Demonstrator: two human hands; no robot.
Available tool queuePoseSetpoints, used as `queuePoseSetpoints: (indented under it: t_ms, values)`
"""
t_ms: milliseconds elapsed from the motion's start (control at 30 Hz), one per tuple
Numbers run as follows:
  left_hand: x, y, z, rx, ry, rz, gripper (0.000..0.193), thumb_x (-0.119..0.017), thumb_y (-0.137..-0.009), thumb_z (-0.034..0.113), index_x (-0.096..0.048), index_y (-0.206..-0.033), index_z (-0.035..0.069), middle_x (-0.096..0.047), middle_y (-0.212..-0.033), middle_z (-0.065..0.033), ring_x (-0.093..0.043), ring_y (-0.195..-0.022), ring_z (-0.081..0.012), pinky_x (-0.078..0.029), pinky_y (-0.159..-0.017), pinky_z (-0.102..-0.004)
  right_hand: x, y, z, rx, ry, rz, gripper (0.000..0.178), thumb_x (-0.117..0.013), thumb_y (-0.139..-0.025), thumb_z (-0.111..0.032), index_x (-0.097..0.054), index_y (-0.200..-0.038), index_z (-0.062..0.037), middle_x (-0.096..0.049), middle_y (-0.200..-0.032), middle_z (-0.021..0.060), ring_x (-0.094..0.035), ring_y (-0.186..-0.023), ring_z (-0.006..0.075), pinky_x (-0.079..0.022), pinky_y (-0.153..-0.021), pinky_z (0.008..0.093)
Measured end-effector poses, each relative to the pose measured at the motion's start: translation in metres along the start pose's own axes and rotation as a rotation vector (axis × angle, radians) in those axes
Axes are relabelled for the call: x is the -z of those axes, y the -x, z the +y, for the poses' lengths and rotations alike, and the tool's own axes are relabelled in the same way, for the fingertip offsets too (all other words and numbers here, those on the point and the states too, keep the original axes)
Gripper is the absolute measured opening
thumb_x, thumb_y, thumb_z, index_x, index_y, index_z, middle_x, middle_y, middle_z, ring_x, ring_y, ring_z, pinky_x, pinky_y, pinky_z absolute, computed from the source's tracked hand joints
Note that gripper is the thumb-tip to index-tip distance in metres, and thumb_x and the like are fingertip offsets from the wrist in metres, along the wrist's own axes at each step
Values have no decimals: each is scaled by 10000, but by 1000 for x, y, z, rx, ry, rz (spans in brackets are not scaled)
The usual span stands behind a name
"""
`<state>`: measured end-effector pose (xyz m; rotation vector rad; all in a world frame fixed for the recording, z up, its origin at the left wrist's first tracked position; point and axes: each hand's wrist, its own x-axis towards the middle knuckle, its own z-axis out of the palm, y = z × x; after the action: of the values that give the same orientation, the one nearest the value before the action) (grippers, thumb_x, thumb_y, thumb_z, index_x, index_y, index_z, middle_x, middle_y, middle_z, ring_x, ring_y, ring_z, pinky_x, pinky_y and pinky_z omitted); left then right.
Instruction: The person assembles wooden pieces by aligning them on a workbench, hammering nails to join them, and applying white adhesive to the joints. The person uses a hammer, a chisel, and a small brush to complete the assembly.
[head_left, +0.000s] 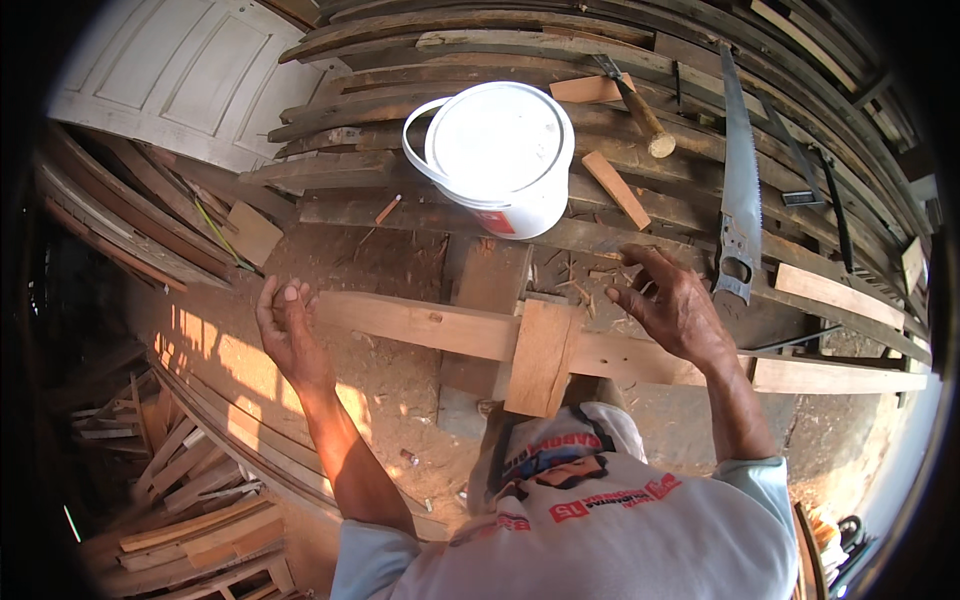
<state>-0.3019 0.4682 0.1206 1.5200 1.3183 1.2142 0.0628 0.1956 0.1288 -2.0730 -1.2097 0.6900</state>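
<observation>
A long, pale wooden board [430,320] lies crosswise in front of me, with a short flat wooden piece [541,358] crossing over it near the middle. My left hand [297,335] is at the board's left end, its fingers bent in against that end. Over the right half of the board is my right hand [675,312], fingers curved and apart, with nothing visible between them. Beyond the board stands a white lidded bucket [500,150] with its handle hanging to the left.
Rough planks [370,170] form the far work surface. On them lie a hammer [640,115], a handsaw [738,180], a small wood strip [615,190] and a pencil-like stick [388,209]. A white panelled door [190,75] is at far left; scrap wood [190,470] is piled at lower left.
</observation>
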Motion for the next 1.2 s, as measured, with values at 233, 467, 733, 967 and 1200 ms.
queuePoseSetpoints:
  t_ms: [233,467,733,967,1200]
  values:
    - [206,167,-173,497,-510,-387,704,-761,-1007,453,-563,-1470,-38,-748,-1233,-240,-725,-1159,-348,-557,-1026,-452,-116,94,-143,153,-557,-209,603,-886,-936,-299,-676,-1395,30,-763,-1146,143,-748,-929,191,-610,-820,352]
    - [346,470,-355,1006,-647,-656,752,-761,-957,546,-621,-1398,-47,-756,-1258,-285,-736,-1194,-418,-574,-1006,-491,-312,113,-178,375,238,-1016,579,-754,-1001,-388,-646,-1424,-7,-749,-1205,255,-736,-1087,413,-567,-973,481]
    - [352,579,-386,1226,-378,-173,524,-754,-1018,418,-717,-1264,-43,-803,-1122,-224,-776,-1057,-281,-591,-923,-387,-485,52,-160,544,450,-1213,471,-735,-971,-370,-702,-1277,-14,-747,-1154,290,-725,-1129,421,-554,-981,495]
    - [311,459,-297,1294,-78,45,400,-713,-1065,244,-666,-1373,-9,-744,-1264,-172,-700,-1149,-234,-571,-952,-369,-668,-3,-79,243,120,-1090,506,-687,-1001,-434,-717,-1213,24,-775,-1079,253,-742,-1075,427,-562,-970,499]
    - [287,422,-339,1244,-323,14,416,-642,-1116,334,-676,-1372,8,-753,-1210,-183,-710,-1067,-202,-573,-909,-359,-744,-89,48,40,363,-922,474,-737,-976,-435,-735,-1176,-5,-772,-1084,250,-736,-1070,439,-570,-958,503]
